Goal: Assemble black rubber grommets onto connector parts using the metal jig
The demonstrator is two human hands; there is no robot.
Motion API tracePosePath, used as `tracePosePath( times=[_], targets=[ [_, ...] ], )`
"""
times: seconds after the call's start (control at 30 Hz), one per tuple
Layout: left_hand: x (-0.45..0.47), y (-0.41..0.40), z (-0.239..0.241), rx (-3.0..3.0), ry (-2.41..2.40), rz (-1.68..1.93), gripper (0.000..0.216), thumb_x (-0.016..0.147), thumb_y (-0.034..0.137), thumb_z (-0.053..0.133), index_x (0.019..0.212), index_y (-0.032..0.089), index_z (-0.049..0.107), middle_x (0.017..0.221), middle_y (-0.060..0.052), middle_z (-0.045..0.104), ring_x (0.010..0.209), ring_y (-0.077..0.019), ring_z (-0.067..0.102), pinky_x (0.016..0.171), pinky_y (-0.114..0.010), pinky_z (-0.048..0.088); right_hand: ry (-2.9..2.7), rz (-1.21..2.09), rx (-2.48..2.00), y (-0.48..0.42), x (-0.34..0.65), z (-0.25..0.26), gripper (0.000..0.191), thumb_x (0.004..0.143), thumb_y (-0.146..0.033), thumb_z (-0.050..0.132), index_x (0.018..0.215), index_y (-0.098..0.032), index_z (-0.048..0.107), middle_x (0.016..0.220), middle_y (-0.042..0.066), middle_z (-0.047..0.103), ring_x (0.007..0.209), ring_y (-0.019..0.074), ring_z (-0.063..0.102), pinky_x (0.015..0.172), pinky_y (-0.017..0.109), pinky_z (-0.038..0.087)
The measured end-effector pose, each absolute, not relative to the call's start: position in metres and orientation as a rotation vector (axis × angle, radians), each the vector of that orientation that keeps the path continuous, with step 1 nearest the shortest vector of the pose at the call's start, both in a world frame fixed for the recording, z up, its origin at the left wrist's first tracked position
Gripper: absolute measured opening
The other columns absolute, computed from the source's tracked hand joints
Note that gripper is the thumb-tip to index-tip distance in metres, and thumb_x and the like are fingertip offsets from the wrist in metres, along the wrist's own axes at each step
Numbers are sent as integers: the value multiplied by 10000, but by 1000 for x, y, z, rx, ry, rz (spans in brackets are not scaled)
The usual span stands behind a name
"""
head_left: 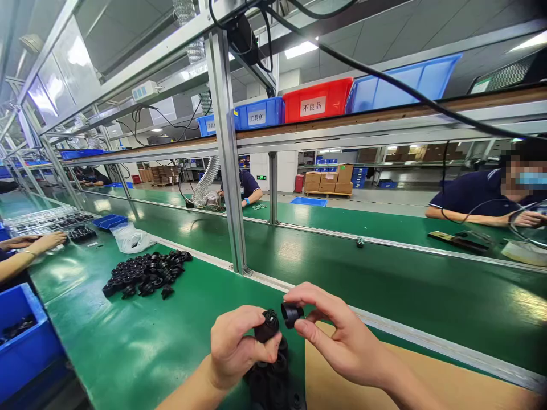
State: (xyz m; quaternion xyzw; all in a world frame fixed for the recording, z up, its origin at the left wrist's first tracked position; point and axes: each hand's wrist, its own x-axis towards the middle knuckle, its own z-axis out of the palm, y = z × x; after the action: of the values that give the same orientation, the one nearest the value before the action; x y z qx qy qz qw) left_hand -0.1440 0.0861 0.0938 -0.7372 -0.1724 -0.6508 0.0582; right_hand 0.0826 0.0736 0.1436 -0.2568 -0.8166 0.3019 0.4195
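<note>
My left hand (pixel 233 347) is closed around a black round plastic part (pixel 268 326), held just above a stack of similar black parts (pixel 273 381) at the bottom of the view. My right hand (pixel 337 336) pinches a small black cylindrical cap (pixel 292 314) between thumb and forefinger. The cap sits right beside the part in my left hand, almost touching it. Both hands hover over the near edge of the green bench (pixel 141 347).
A heap of black parts (pixel 145 273) lies to the left, with a clear plastic bag (pixel 130 238) behind it. A blue bin (pixel 23 341) stands at the near left, brown cardboard (pixel 427 381) at the right. An aluminium post (pixel 228 154) rises ahead. Other people work around the conveyor.
</note>
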Motion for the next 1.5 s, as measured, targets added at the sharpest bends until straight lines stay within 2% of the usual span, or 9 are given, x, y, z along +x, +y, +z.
tracePosePath(
  times=[0.37, 0.6, 0.9, 1.07, 1.2, 1.37, 1.5],
  targets=[
    [-145, 88, 99, -2170, -586, -1949, 264, 808, 124, 787, 1017, 184, 637, 774, -24, 740, 646, -144, 711, 612, -218, 618, -2035, 778, -694, 74, 83, 140, 282, 1045, -263, 538, 1315, -283, 616, 1210, 107, 634, 1044, 235, 616, 839, 338, 593],
    [-144, 91, 92, -2189, -616, -2012, 266, 843, 190, 793, 1051, 194, 627, 799, -25, 739, 636, -136, 702, 611, -212, 620, -2007, 753, -734, 77, 84, 133, 318, 1034, -278, 568, 1350, -285, 600, 1217, 104, 644, 1072, 243, 632, 844, 337, 610],
    [-144, 92, 95, -2219, -596, -1950, 232, 844, 133, 760, 1018, 198, 620, 795, -21, 730, 651, -127, 687, 628, -204, 608, -2001, 791, -758, 78, 83, 132, 345, 1032, -276, 566, 1376, -309, 574, 1226, 90, 642, 1112, 243, 625, 858, 337, 603],
    [-143, 94, 85, -2279, -634, -2094, 260, 843, 163, 778, 1048, 203, 623, 814, -13, 719, 623, -112, 664, 574, -177, 591, -1996, 788, -754, 79, 83, 131, 348, 1038, -271, 560, 1384, -302, 570, 1236, 96, 634, 1112, 246, 617, 846, 338, 597],
    [-143, 94, 75, -2389, -672, -2289, 265, 857, 161, 790, 1073, 214, 645, 876, -15, 733, 651, -124, 705, 571, -183, 609, -2105, 664, -647, 80, 82, 135, 325, 1040, -209, 521, 1345, -291, 596, 1193, 102, 634, 1052, 236, 611, 846, 344, 566],
    [-142, 91, 71, -2518, -608, -2572, 235, 933, 167, 729, 1138, 242, 642, 987, -22, 732, 663, -144, 758, 601, -231, 667, -2326, 404, -578, 82, 79, 133, 531, 987, -86, 445, 1466, -306, 513, 1221, 115, 591, 990, 228, 602, 831, 351, 526],
    [-143, 90, 71, -2554, -533, -2634, 250, 938, 141, 719, 1151, 252, 646, 999, -13, 716, 663, -134, 753, 596, -229, 676, -2421, 219, -636, 82, 79, 127, 608, 952, -63, 430, 1507, -311, 461, 1259, 118, 574, 968, 229, 595, 799, 339, 503]
  ],
)
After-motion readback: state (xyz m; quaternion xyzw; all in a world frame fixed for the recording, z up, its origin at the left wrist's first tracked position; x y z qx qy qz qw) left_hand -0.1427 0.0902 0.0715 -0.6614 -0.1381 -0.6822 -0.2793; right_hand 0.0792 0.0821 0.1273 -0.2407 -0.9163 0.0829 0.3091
